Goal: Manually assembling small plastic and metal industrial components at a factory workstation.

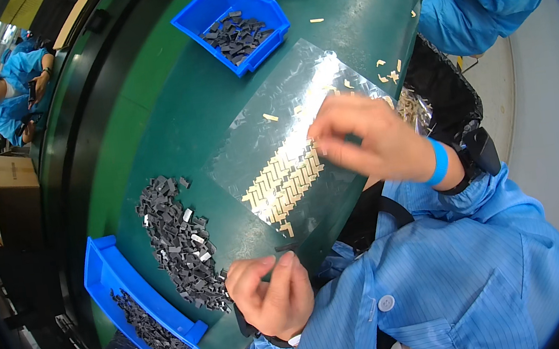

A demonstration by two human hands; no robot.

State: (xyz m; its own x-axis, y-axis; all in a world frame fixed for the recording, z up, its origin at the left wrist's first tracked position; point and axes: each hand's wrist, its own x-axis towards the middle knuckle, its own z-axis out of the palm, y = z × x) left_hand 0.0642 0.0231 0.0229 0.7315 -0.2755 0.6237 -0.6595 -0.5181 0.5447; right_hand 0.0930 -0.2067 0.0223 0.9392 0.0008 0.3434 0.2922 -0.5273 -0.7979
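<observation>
My left hand [274, 297] is closed in a pinch near the table's front edge, with a small black piece [287, 247] at its fingertips. Beside it lies a long heap of small dark grey pieces [180, 246], a few of them with white faces. My right hand [366, 139], a blue band at its wrist, is over a clear plastic sheet [240, 137]. Its thumb and forefinger are bent together and slightly blurred; whatever they hold is too small to make out. On the sheet, small beige pieces [281, 185] lie in close slanting rows next to this hand.
A blue bin [231, 30] of dark pieces stands at the back. Another blue bin [145, 302] with black pieces is at the left. Loose beige strips [389, 74] are scattered at the right edge. A co-worker's blue sleeve [481, 0] is far right; another person [19, 98] is far left.
</observation>
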